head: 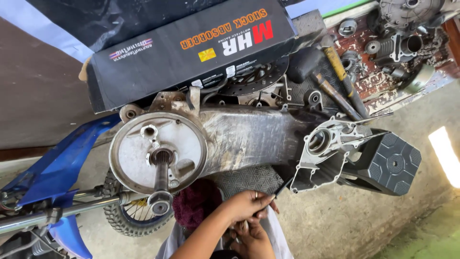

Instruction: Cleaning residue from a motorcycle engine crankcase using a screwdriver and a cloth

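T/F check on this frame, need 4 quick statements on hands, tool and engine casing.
1. The upper hand holds a thin dark tool. True.
2. The engine casing lies on the rubber mat. True.
3. The long box is white. False: it is black.
4. The lower hand rests on the round drum plate. False: it is below the upper hand, away from the plate.

Slim dark tool [282, 186], tilted, tip touching grey engine casing [330, 148] lower edge.
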